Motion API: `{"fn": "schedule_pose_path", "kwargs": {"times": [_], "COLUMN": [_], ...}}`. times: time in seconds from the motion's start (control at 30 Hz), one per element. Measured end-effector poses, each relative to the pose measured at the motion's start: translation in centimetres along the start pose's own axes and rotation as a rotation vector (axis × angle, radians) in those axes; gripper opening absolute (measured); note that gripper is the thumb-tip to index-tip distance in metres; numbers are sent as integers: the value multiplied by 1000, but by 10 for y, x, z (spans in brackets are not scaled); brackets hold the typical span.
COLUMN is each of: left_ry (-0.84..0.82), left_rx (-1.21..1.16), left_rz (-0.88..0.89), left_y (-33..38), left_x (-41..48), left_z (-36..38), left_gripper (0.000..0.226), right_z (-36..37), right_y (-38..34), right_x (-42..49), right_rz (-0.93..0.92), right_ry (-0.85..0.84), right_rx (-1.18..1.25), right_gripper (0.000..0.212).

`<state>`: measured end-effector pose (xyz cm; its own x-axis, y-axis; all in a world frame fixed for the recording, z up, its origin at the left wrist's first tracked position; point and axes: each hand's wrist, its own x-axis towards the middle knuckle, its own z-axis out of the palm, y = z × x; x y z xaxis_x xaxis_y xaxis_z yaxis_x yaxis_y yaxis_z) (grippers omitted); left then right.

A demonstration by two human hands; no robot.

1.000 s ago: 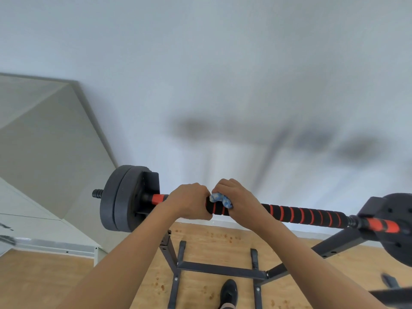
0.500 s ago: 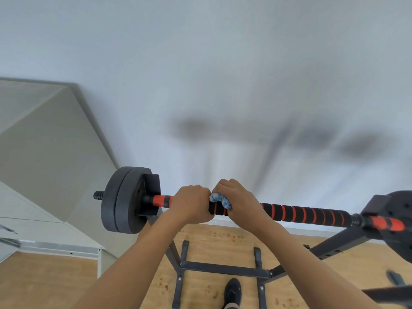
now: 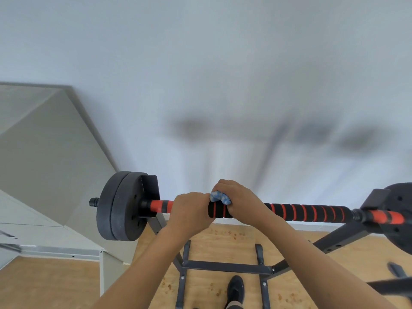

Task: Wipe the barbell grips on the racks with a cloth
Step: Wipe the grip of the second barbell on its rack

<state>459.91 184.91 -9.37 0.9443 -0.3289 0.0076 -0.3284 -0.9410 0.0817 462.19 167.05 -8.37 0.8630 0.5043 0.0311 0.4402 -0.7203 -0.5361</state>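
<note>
Along the barbell grip (image 3: 307, 212), the striped foam right of the right hand (image 3: 236, 198) runs unobstructed up to the right rack cradle (image 3: 375, 198). Leftward, the left hand (image 3: 189, 210) blocks the bar; past it, only a short orange section remains before the left cradle (image 3: 150, 186) and weight plates (image 3: 120, 206).
</note>
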Motion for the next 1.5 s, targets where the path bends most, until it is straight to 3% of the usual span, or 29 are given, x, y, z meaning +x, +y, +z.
{"fn": "schedule_pose_path", "kwargs": {"times": [0.23, 0.47, 0.6, 0.67, 0.73, 0.97, 1.2, 1.3, 1.4, 1.5], "left_ry": [-161, -473, -123, 55, 103, -263, -704, -592, -291, 5], "left_rx": [-10, -289, -34, -17, -27, -95, -407, -428, -234, -77], "left_rz": [7, 11, 88, 76, 46, -8, 12, 56, 129, 157], "left_y": [-6, -17, -19, -18, -17, -17, -27, -32, -30, -13], "left_x": [13, 35, 11, 0, 0, 22, 42, 38, 26, 13], "left_z": [-9, -21, -3, 10, 12, -13, -24, -24, -20, -5], "left_gripper": [19, 23, 21, 18, 19, 21, 27, 28, 26, 16], "right_z": [4, 1, 1, 2, 4, 0, -9, -22, -31, -29], "right_y": [-6, -5, -6, -6, -6, -7, -8, -3, 8, 15], "right_x": [-8, -15, -15, -13, -12, -7, -11, -11, -10, -11], "right_rz": [-46, -98, -61, -46, -39, -55, -173, -179, -38, 49], "right_ry": [69, 87, 108, 126, 123, 84, 2, -4, 73, 50], "right_rx": [-15, -66, -39, -41, -44, -31, -88, -105, -40, 5], "right_gripper": [42, 40, 43, 42, 41, 38, 41, 42, 50, 41]}}
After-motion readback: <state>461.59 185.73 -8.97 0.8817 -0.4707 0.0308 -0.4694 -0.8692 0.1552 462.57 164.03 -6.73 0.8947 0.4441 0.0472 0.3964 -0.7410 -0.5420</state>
